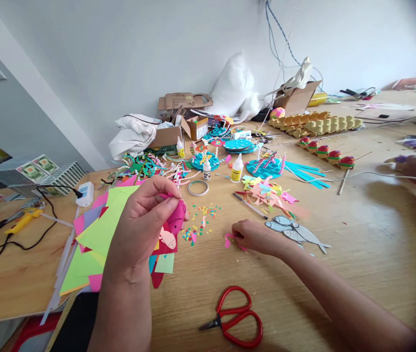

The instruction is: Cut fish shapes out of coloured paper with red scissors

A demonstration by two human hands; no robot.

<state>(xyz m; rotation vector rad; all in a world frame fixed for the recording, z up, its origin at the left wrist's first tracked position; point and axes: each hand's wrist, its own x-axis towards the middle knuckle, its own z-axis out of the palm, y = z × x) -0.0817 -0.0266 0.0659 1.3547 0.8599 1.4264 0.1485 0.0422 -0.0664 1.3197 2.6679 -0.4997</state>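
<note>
Raised over the colored paper, my left hand [145,215] pinches a magenta paper fish [176,219] with dark drawn lines. Below it lie a small peach paper fish [167,238] and a dark red sheet. My right hand [246,234] rests low on the table with its fingers closed at some pink paper scraps [229,239]; the fingertips are partly hidden. Gray-blue paper fish [297,232] lie to the right of that hand. Red-handled scissors [235,318] lie near the front of the table, touched by neither hand.
Bright paper sheets [116,215] spread at the left. Round confetti [200,225] and a pen [250,205] lie mid-table. Beyond stand glue bottles [236,168], blue disc crafts [264,167] and egg cartons [316,123]. Another person's hand [413,166] is at the right, near a white cable.
</note>
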